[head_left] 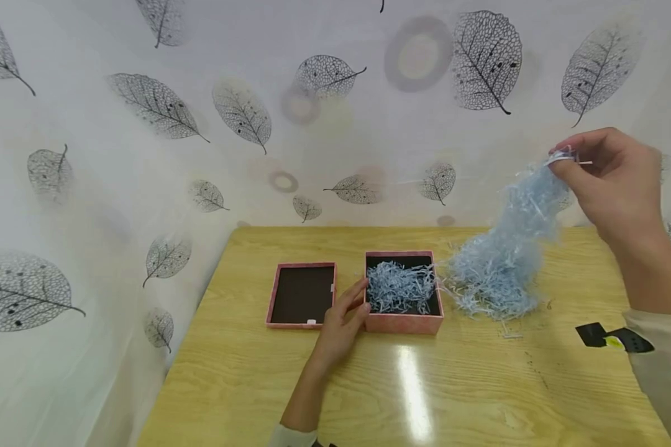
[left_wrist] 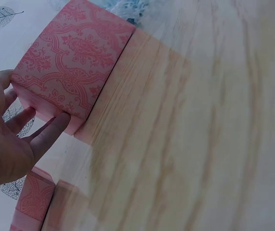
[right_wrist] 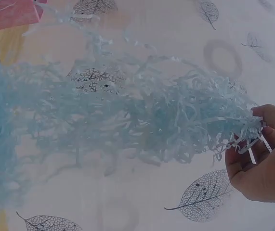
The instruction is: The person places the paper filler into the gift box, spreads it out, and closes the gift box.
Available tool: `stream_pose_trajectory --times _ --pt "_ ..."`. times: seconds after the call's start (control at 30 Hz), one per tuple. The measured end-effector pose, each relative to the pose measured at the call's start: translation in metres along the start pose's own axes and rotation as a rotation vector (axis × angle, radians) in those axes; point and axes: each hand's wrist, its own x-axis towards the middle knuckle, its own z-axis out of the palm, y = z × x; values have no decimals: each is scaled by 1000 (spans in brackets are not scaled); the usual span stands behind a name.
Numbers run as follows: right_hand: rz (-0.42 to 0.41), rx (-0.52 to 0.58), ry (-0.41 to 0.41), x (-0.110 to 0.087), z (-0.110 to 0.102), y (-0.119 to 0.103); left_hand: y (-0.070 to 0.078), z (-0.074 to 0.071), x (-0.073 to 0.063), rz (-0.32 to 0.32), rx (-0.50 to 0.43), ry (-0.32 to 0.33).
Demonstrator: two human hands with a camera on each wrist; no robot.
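My right hand [head_left: 620, 180] is raised at the right and pinches the top of a long clump of pale blue shredded paper [head_left: 531, 205]. In the right wrist view the strands stretch away from the fingertips in a loose, tangled mass. Their lower end piles on the table beside a pink patterned box [head_left: 402, 323]. More blue shreds [head_left: 399, 288] lie inside this box, over its dark lining. My left hand [head_left: 341, 326] touches the box's left wall with extended fingers, as the left wrist view [left_wrist: 41, 132] also shows.
A shallow pink lid [head_left: 302, 326] with a dark inside lies left of the box, close to my left hand. The wooden table [head_left: 246, 385] meets a leaf-printed curtain [head_left: 363, 124] at the back and left. A stray strand [head_left: 511, 336] lies in front of the pile.
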Motion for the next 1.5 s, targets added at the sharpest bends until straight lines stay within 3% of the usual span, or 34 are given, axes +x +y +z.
stream_pose_trajectory --times 0.2,0.47,0.73,0.83,1.07,1.3,1.4,1.5 --pt "-55 41 17 7 4 -20 1 0 4 25 3 -5" --pt "-108 112 -26 13 27 -49 3 -6 0 -25 14 -7" --pt "-145 391 -111 14 53 -82 2 -10 -5 -8 16 12" --pt "-171 402 -124 15 60 -96 2 -9 -3 5 6 12" --pt "-336 381 -174 14 81 -122 1 -6 -2 9 -16 22" --pt "-331 434 -253 6 97 -134 2 -2 -2 6 -25 1" --pt "-278 475 -304 0 105 -135 2 -1 -2 8 -19 3" --pt "-213 444 -346 -8 114 -132 2 0 -2 9 -17 6"
